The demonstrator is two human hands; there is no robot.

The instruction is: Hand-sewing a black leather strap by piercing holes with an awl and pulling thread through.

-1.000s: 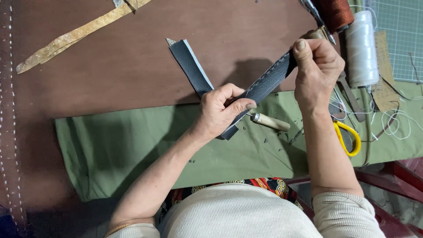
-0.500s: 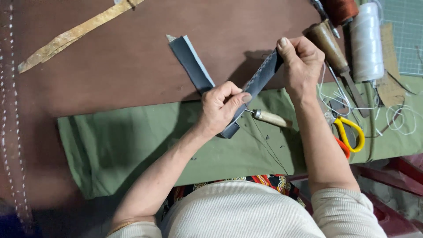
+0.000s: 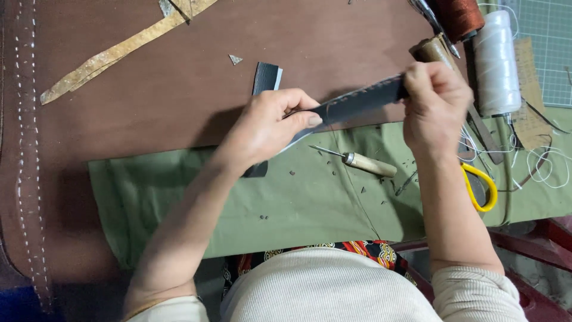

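My left hand [image 3: 271,128] and my right hand [image 3: 436,101] hold a dark grey leather strap [image 3: 357,104] between them, a little above the table. The left hand pinches one end, where the strap folds back and a piece sticks up behind the fingers [image 3: 266,77]. At the other end the right hand grips the strap, which shows a row of stitch holes along its edge. Just below the strap, an awl with a pale wooden handle [image 3: 369,164] lies on a green cloth [image 3: 238,203].
A brown leather sheet [image 3: 149,119] covers the table, with a tan strip [image 3: 119,53] at the top left. At the right stand a white thread spool [image 3: 494,59], a rust-brown spool [image 3: 459,15], a wooden-handled tool [image 3: 432,50], yellow-handled scissors [image 3: 482,188] and loose white thread [image 3: 545,167].
Both hands turned the strap from a steep diagonal to nearly level. The right hand came down and stayed on its end; the left hand shifted slightly up.
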